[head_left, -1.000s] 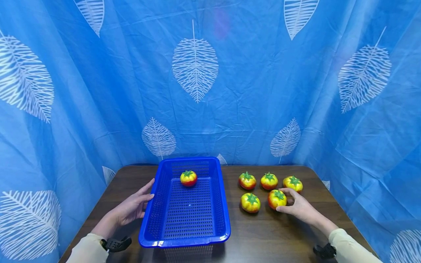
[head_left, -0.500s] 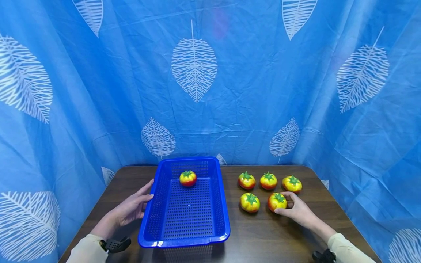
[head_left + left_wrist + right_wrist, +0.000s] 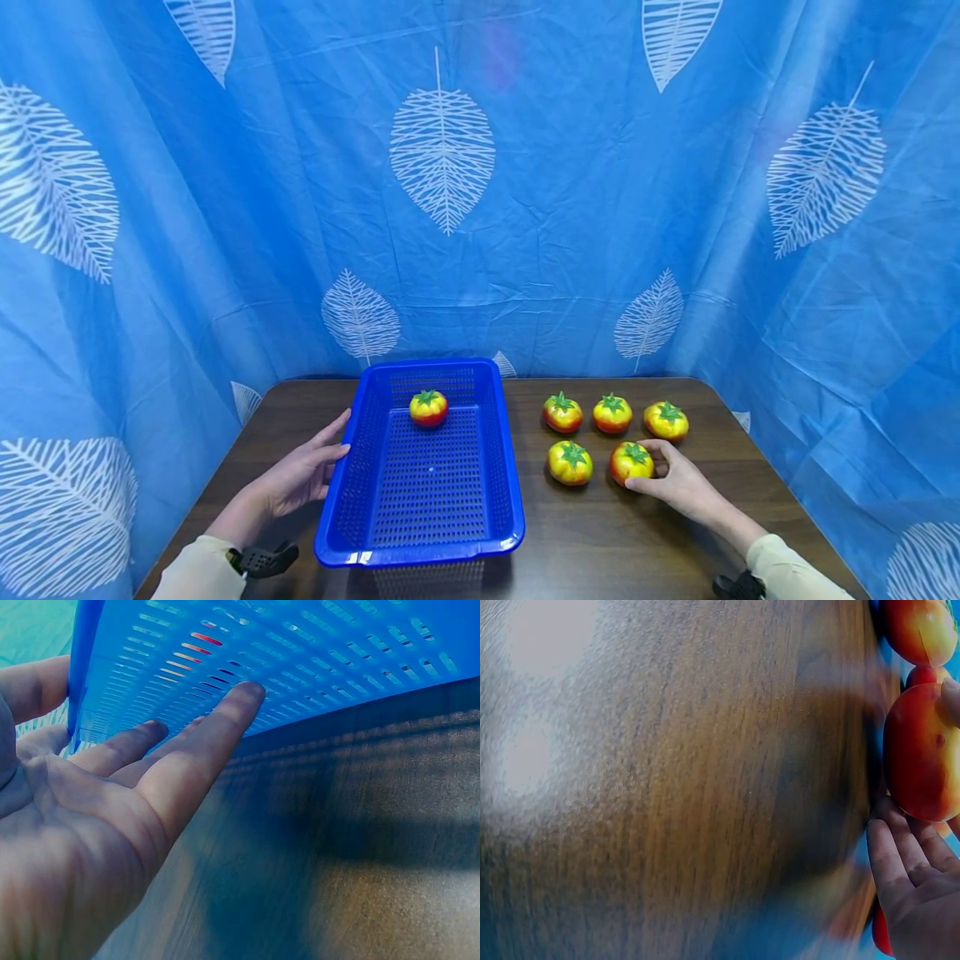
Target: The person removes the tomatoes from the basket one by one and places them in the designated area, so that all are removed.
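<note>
A blue perforated plastic basket (image 3: pixel 431 500) stands on the table with one red and yellow tomato (image 3: pixel 428 408) near its far end. My left hand (image 3: pixel 298 475) rests along the basket's left side; the left wrist view shows its extended fingers (image 3: pixel 195 754) against the slotted outer wall. To the right of the basket, my right hand (image 3: pixel 686 483) holds another tomato (image 3: pixel 630 464) between thumb and fingers, its green leafy top facing up. In the right wrist view that tomato (image 3: pixel 922 754) shows its red side, with the fingers curving around below it.
Several more tomatoes sit around the held one: one tomato (image 3: pixel 570 463) to its left, and a row behind it with a left tomato (image 3: pixel 562 412), a middle tomato (image 3: pixel 612 413) and a right tomato (image 3: pixel 666 422). A blue leaf-patterned curtain (image 3: pixel 555 208) hangs behind the dark wooden table (image 3: pixel 600 550).
My right hand and the tomato it holds have shifted slightly toward me. The left hand and the basket keep their places.
</note>
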`<state>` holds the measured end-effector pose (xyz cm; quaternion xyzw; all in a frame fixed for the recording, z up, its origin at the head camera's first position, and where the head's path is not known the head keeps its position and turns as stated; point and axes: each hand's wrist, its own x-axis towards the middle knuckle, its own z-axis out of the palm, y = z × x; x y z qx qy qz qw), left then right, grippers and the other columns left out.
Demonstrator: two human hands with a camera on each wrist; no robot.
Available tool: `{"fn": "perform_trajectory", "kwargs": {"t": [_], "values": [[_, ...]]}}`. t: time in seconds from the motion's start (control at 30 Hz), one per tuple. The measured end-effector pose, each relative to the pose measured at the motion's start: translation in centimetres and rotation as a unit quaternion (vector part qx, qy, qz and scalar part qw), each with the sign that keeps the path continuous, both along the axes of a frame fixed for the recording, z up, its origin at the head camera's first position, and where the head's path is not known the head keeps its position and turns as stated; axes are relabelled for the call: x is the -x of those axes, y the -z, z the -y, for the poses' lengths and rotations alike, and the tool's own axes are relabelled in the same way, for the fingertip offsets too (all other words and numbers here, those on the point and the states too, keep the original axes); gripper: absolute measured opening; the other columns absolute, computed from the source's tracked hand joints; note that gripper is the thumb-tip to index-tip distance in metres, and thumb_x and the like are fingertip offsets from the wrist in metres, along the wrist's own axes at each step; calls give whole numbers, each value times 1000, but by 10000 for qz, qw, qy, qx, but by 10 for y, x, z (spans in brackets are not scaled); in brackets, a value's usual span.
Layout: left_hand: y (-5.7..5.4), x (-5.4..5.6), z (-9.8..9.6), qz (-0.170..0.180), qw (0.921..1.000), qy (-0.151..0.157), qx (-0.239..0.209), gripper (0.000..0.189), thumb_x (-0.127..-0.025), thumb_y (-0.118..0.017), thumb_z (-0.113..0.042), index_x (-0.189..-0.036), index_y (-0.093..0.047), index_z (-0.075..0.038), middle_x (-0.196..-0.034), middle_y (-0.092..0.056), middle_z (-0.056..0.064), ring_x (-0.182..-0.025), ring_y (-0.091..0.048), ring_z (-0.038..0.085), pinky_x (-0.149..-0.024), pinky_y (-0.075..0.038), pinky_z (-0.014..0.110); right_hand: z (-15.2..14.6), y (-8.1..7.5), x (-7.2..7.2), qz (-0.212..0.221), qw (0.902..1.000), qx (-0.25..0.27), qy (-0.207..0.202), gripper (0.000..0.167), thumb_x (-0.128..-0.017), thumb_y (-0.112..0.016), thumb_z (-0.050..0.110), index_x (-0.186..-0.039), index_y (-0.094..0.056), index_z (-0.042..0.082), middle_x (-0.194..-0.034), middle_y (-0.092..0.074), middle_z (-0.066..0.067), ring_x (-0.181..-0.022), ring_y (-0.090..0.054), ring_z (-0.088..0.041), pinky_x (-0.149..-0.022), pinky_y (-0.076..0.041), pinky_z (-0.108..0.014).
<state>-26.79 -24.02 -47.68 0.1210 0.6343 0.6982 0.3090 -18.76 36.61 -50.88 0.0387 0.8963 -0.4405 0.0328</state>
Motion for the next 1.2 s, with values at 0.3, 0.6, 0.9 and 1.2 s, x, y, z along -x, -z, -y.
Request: {"fn": "perform_trajectory", "kwargs": {"t": [0.3, 0.6, 0.9, 1.2], "values": [[0, 0, 0, 51, 9999, -85, 24, 73, -112, -40, -28, -164, 10, -30, -157, -34, 31, -126, -59, 42, -96, -52, 59, 0, 3, 1, 1, 10000, -96, 19, 83, -85, -84, 36, -144, -43, -5, -132, -57, -19, -104, -60, -27, -74, -52, -34], [0, 0, 0, -28, 10000, -10, -21, 73, -112, -40, -29, -164, 12, -29, -157, -34, 31, -126, -59, 42, -96, -52, 61, 0, 5, 0, 21, 10000, -66, 43, 82, -86, -83, 37, -144, -43, -5, -132, -57, -19, -102, -61, -25, -74, -52, -34], [0, 1, 0, -24, 10000, 42, -42, 73, -112, -39, -28, -164, 12, -28, -156, -36, 31, -126, -59, 42, -95, -52, 61, 1, 6, 0, 0, 9999, -87, 122, 82, -86, -83, 38, -144, -44, -4, -130, -58, -18, -101, -61, -24, -73, -52, -33], [0, 2, -1, 66, 10000, -47, 4, 73, -112, -40, -28, -164, 10, -30, -157, -34, 31, -127, -58, 42, -97, -52, 61, 1, 7, 0, -4, 9997, -182, 176, 80, -85, -84, 42, -141, -47, -2, -131, -59, -18, -101, -62, -24, -78, -54, -32]]}}
